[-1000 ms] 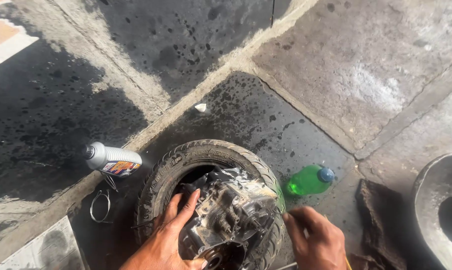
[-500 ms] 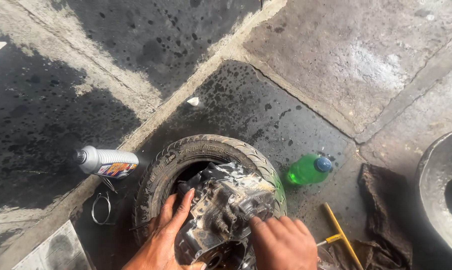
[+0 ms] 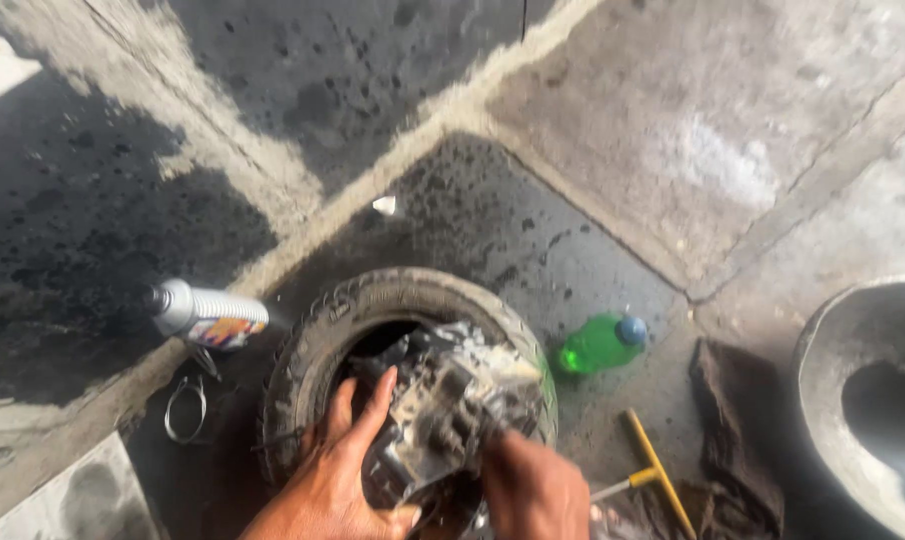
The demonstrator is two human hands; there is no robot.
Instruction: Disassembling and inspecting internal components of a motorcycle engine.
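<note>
Inside the tyre (image 3: 318,340) lying flat on the stained concrete floor (image 3: 673,120) sits a dirty, soapy engine part (image 3: 443,410), and both hands are on it. Left hand (image 3: 338,470) lies on the part's left side, fingers spread open and flat against the metal, fingertips pointing toward the tyre's far rim. Right hand (image 3: 533,490) is down on the part's right side, fingers curled over it; whether it grips anything is hidden by the back of the hand.

Change from one second ago: the right hand was off the tyre to its right, near the yellow tool; now it is over the part inside the tyre. That yellow-handled tool (image 3: 658,470) now lies loose on the floor just right of the tyre. Left hand sits in much the same place as before. Nothing else looks shifted.

Around the tyre: green bottle (image 3: 598,345) lying just past its right rim, close but apart. White spray can (image 3: 208,315) lying to the left, near the rim, with a wire ring (image 3: 183,410) below it. Dark rag (image 3: 738,430) further right of the tyre, beyond the tool. Grey basin (image 3: 863,400) at the far right edge, well apart. Small white scrap (image 3: 385,205) on the floor beyond the tyre.

Open floor lies beyond the tyre's far rim; left and right sides are crowded; near side cut off by the frame edge.
</note>
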